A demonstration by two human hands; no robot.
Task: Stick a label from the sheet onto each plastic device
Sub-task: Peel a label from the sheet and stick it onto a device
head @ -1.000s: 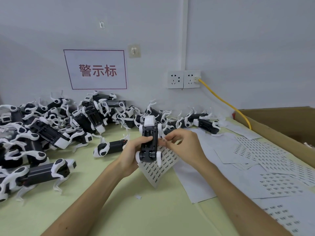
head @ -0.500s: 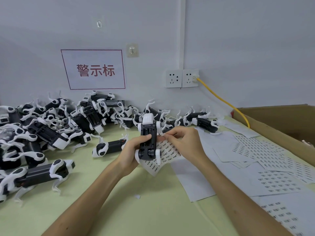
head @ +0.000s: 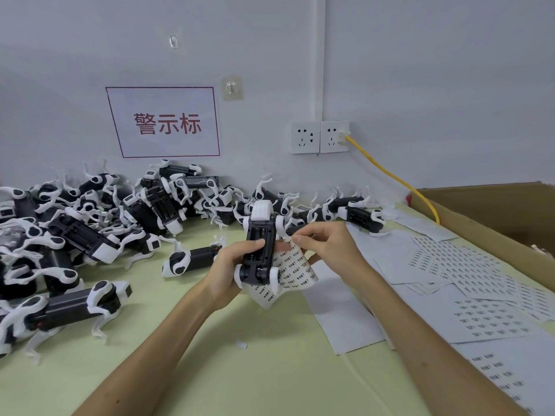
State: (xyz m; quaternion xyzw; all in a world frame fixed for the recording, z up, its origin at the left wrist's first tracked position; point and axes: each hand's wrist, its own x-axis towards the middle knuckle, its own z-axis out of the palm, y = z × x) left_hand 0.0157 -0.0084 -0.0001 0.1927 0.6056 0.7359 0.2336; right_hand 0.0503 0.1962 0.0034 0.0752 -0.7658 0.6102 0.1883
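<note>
Over the table (head: 210, 370), with the device (head: 260, 250) gripped by the left hand (head: 225, 271), the label (head: 292, 242) pinched by the right hand (head: 327, 247) could be creased if yanked

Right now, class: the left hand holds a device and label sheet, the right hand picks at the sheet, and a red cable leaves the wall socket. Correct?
No: the head view shows the cable from the wall socket is yellow, not red. The rest holds.

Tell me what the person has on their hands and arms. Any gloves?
No gloves. The left hand and the right hand are bare, and no rings show. The forearms are bare too: no sleeves, watch or bracelet can be seen anywhere in the picture.
</note>
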